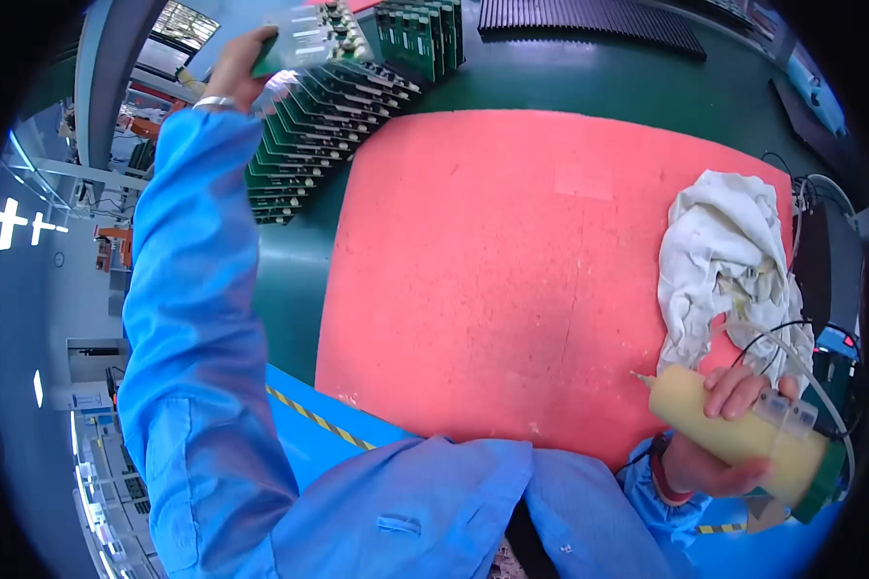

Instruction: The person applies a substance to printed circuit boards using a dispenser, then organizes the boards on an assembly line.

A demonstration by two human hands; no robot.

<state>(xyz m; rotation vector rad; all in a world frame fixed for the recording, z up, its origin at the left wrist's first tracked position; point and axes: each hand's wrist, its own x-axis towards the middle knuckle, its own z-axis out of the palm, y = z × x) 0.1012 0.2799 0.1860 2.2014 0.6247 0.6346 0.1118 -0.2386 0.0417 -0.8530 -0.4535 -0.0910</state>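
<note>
Left hand out at full stretch, fingers closed on the edge of a circuit board by a row of standing boards; right hand low, fingers wrapped round a tilted yellow bottle near the pink mat.

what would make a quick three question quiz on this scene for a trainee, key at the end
1. Pick one. What does the right hand hold? a) a brush b) a yellowish dispenser bottle with a narrow tip c) a roll of tape
2. True or false? The white cloth lies toward the right side of the pink-red mat.
3. Fill in the blank. The left hand holds a ____, close to a row of similar ones standing on edge.

Key: 1. b. 2. True. 3. circuit board.
</note>
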